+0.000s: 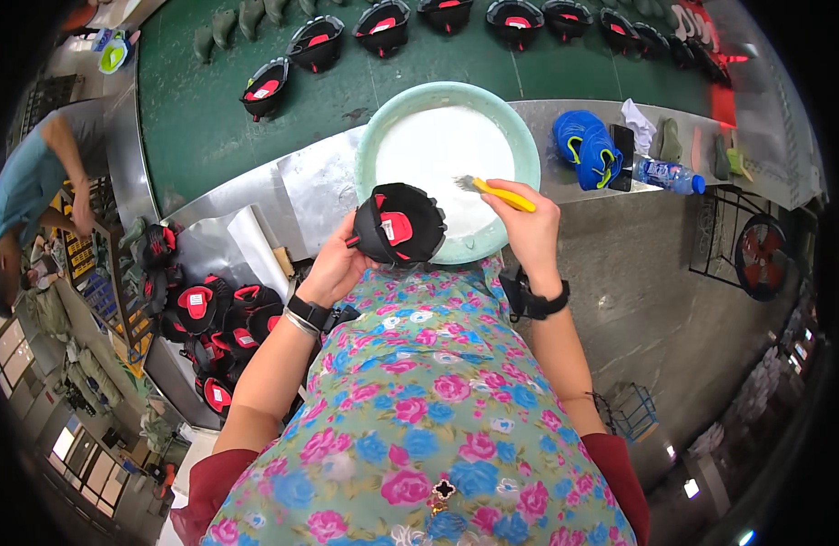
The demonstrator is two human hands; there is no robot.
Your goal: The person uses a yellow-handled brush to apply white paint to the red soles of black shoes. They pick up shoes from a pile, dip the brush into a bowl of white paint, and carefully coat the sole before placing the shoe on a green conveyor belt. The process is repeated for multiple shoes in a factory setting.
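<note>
My left hand (336,267) grips a black shoe upper (418,218) from its left side and underneath, with the opening facing up. A red lining and a white label show inside it. The upper is over the near left rim of a pale green basin (526,150). White liquid (433,141) fills much of the basin. In my right hand (534,232) is a brush (508,195), closed in the fingers by its yellow handle. The bristles point left, at or just over the liquid; whether they touch it I cannot tell.
Several black uppers (381,27) line the green conveyor (237,146) beyond the basin. More uppers are heaped (221,314) at left. Blue shoes (586,150) and a water bottle (665,175) lie right, above a floor fan (763,257). Another person (37,182) bends at far left.
</note>
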